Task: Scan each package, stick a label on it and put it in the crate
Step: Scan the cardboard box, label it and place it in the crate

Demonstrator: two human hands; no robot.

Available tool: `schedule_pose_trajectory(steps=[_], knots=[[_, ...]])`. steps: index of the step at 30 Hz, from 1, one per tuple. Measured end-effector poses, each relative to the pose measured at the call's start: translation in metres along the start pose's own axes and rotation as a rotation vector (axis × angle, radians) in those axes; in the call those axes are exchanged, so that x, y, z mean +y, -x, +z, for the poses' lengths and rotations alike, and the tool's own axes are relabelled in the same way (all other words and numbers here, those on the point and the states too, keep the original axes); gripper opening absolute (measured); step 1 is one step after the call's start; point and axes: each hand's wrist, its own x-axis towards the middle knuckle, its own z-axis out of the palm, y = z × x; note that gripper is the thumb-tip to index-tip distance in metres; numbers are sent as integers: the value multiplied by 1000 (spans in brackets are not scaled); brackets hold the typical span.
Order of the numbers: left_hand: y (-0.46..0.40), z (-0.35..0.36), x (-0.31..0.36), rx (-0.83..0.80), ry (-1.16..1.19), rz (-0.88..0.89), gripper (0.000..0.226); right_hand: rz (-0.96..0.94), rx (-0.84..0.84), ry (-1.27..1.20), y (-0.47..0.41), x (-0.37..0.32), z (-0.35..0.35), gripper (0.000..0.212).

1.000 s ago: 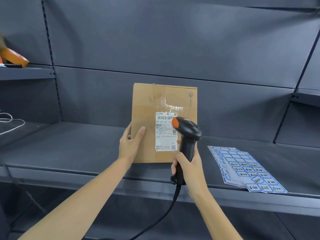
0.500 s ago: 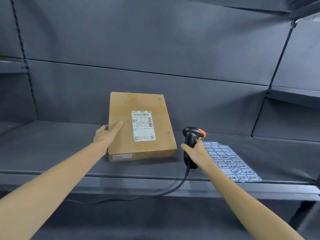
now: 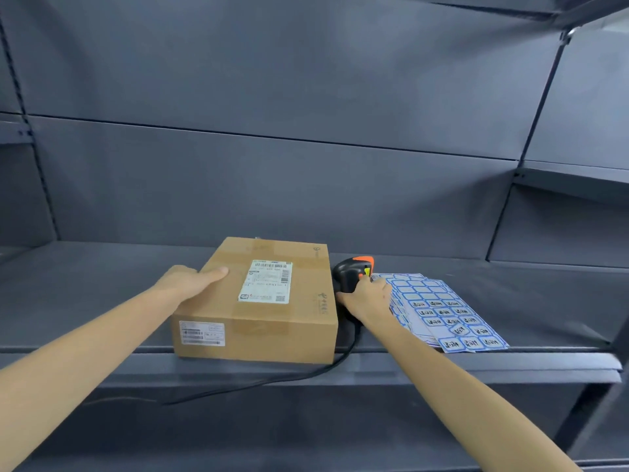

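Note:
A brown cardboard package (image 3: 262, 321) with a white shipping label (image 3: 267, 281) on top lies flat on the grey shelf (image 3: 102, 294). My left hand (image 3: 190, 279) grips its upper left edge, thumb on top. Just right of the box, the black barcode scanner (image 3: 352, 272) with an orange tip rests on the shelf, and my right hand (image 3: 366, 296) is wrapped around its handle. Sheets of blue-bordered stickers (image 3: 446, 311) lie fanned out right beside that hand. No crate is in view.
The scanner's black cable (image 3: 272, 381) hangs over the shelf's front edge and runs left below it. A dark back panel rises behind the shelf. A shelf upright (image 3: 599, 403) stands at the right, with another shelf bay beyond it.
My left hand has tipped the package from upright to flat on the shelf. My right hand has carried the scanner away from the label and down onto the shelf beside the sticker sheets.

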Motion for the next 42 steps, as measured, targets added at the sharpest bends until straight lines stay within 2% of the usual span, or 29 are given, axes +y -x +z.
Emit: schedule_pose_trajectory(steps=[6, 8, 11, 15, 19, 23, 28, 31, 34, 36, 38, 40, 42], knots=[[-4, 2, 0, 6, -6, 19, 75, 25, -3, 49, -8, 10, -15, 67], [-5, 3, 0, 11, 7, 32, 74, 62, -7, 63, -13, 25, -38, 58], [-4, 6, 3, 32, 32, 54, 74, 192, -61, 209, -23, 58, -80, 40], [-4, 10, 6, 38, 52, 60, 57, 335, -137, 366, -48, 112, -123, 51], [-1, 11, 6, 62, 47, 56, 59, 360, -262, 404, -35, 119, -141, 57], [1, 11, 6, 72, 36, 60, 57, 405, -369, 419, -39, 126, -141, 50], [1, 10, 4, 82, 46, 48, 56, 476, -416, 224, -55, 143, -148, 36], [4, 11, 4, 143, 12, 71, 55, 451, -359, -23, -58, 147, -160, 23], [12, 12, 7, 358, -24, 246, 54, 344, -172, -293, -43, 128, -174, 21], [25, 11, 15, 493, 114, 405, 45, 223, -108, -425, -31, 105, -181, 19], [43, 15, 29, 545, 287, 522, 33, 78, -78, -549, -17, 76, -183, 15], [62, 22, 45, 434, 463, 535, 30, -62, -82, -670, -2, 44, -178, 11], [80, 29, 61, 106, 645, 445, 46, -155, -148, -809, 16, 12, -168, 9]])
